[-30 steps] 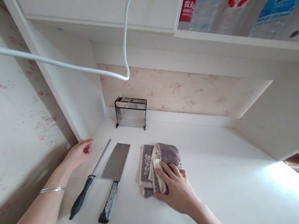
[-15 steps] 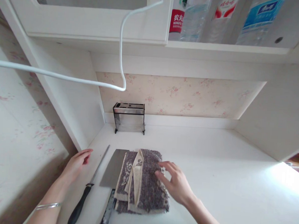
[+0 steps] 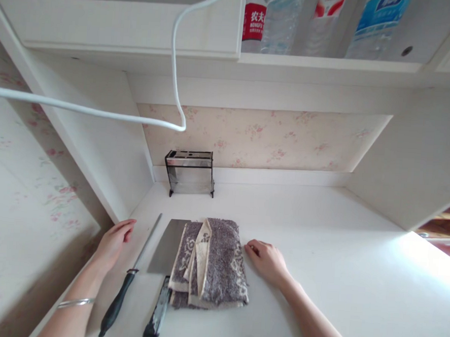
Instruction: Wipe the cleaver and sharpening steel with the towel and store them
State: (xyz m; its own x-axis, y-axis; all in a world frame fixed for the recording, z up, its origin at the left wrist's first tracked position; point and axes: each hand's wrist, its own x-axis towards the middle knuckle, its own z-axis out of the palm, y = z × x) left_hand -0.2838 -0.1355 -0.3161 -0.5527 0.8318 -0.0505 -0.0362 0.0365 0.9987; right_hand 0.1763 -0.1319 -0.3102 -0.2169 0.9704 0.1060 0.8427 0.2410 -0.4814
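A folded grey-brown towel point(image 3: 222, 265) with a cream edge lies on the white counter, covering part of a cleaver point(image 3: 167, 246). The cleaver's dark, worn handle point(image 3: 158, 309) points toward me. Left of it lies a sharpening steel point(image 3: 120, 299) with a black handle and a thin metal rod. My left hand point(image 3: 114, 240) rests near the side panel, left of the rod, fingers loosely curled together and nothing seen in them. My right hand point(image 3: 267, 260) rests on the counter just right of the towel, apart from it, fingers curled in.
A knife block point(image 3: 189, 174) with a metal top and clear sides stands against the back wall. White side panels point(image 3: 409, 154) flank the counter. A white cable point(image 3: 99, 112) hangs in front, below an overhead cabinet point(image 3: 134, 28) with several plastic bottles point(image 3: 281, 22).
My right hand has let go of the towel's right edge and moved slightly right, its fingers curling in. My left hand has stayed nearly in place. The view has shifted slightly.
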